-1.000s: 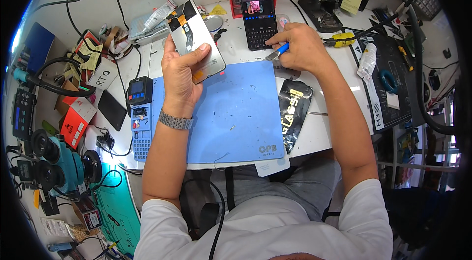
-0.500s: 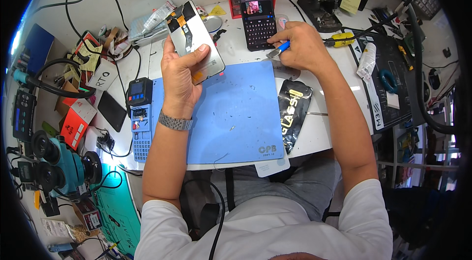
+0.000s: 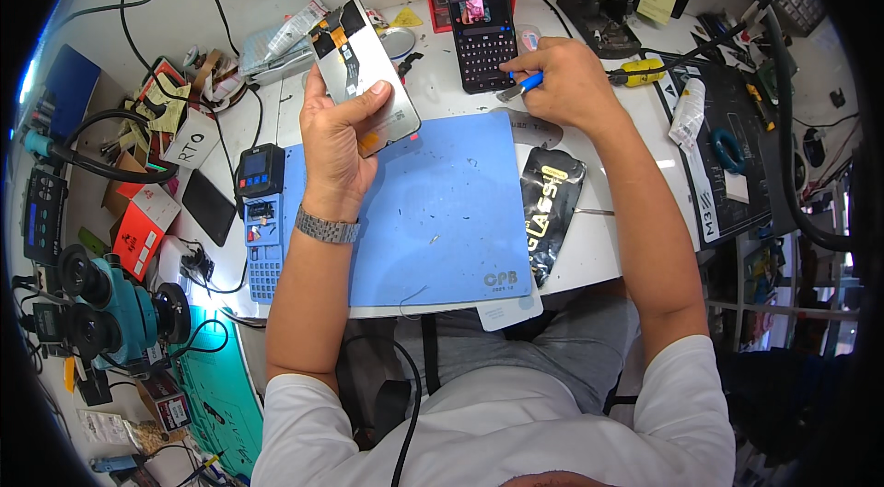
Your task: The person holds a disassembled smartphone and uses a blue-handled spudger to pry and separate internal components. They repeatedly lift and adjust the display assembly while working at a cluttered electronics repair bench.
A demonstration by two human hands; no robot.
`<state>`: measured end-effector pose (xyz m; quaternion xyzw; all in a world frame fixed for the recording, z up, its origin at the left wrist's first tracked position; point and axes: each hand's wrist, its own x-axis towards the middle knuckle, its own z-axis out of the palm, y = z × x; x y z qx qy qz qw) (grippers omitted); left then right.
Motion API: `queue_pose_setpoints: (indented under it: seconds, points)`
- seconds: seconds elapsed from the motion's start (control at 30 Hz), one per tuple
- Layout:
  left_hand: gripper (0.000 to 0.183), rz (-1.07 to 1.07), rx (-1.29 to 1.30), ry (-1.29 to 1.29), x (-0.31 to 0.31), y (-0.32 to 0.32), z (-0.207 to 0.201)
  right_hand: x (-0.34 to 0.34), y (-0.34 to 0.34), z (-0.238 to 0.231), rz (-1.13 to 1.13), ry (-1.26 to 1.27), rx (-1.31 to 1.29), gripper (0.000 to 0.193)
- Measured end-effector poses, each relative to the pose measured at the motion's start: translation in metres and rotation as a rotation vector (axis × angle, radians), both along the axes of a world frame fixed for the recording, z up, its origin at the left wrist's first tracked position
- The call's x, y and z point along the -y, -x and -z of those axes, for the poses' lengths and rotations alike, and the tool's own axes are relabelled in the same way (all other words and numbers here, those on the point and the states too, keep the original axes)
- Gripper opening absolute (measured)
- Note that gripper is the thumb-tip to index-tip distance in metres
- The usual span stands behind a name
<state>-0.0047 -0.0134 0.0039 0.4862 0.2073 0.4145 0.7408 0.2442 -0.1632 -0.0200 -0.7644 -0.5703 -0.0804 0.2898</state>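
My left hand (image 3: 343, 123) is closed around a phone display panel (image 3: 376, 73), its silvery back and flex cable facing up, over the blue work mat (image 3: 433, 211). My right hand (image 3: 566, 86) grips a blue-handled tool with a flat metal blade (image 3: 529, 84), whose kind I cannot make out. One right fingertip is at the lower right of a phone (image 3: 480, 31), on its on-screen keyboard. This phone leans upright against a red drawer box (image 3: 434, 4). Beneath the right wrist lies a dark flat piece (image 3: 534, 132), partly hidden.
A black glass-protector pouch (image 3: 552, 202) overlaps the mat's right edge. A blue device with a small screen (image 3: 261, 172) stands at its left. A teal microscope (image 3: 120, 303) sits far left. On the right are a black pad (image 3: 727, 192) and a yellow-handled tool (image 3: 637, 73).
The phone with the keyboard has shifted very slightly. My right hand has moved a little, and the blue tool's blade has tilted. My left hand keeps the display panel nearly still.
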Motion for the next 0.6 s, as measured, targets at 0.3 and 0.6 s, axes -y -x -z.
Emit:
queue_pose_setpoints:
  seconds: [0.3, 0.6]
  points:
    - [0.062, 0.013, 0.005, -0.023, -0.003, 0.001, 0.003, -0.012, 0.026, 0.011, -0.113, -0.002, 0.089, 0.03]
    - [0.063, 0.018, 0.004, -0.021, -0.001, 0.001, 0.0, -0.004, -0.003, 0.003, 0.013, -0.101, 0.062, 0.031]
